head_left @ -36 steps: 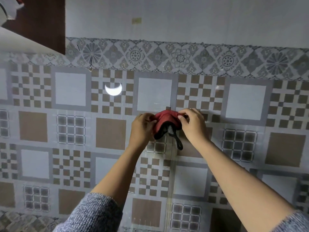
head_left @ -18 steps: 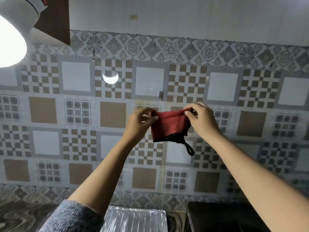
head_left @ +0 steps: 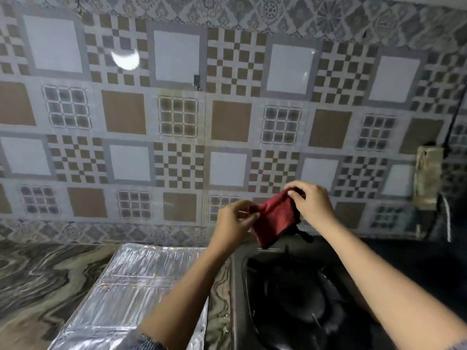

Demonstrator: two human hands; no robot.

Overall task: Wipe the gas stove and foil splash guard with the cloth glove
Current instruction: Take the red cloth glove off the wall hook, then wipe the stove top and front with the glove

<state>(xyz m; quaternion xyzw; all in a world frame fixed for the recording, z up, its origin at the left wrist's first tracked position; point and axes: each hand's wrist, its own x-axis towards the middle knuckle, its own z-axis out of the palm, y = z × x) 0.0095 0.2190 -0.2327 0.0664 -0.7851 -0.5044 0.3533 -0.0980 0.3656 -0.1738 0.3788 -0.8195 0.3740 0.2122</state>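
A red cloth glove (head_left: 274,219) with a black hem and loop hangs stretched between my two hands in front of the tiled wall. My left hand (head_left: 235,221) pinches its left edge and my right hand (head_left: 312,202) pinches its upper right corner. Below them sits the black gas stove (head_left: 298,299) with its burner and pan support, partly hidden by my right forearm. The silver foil splash guard (head_left: 131,289) lies flat on the counter left of the stove, under my left forearm.
A marbled grey counter (head_left: 38,279) runs along the left. The patterned tile wall (head_left: 177,122) carries a small hook (head_left: 197,82). A grimy wall socket (head_left: 428,175) with dark cables sits at the right, above dark objects behind the stove.
The view has tilted down from the wall, bringing the stove and foil guard into sight. Both hands have come down and right with the glove, away from the hook.
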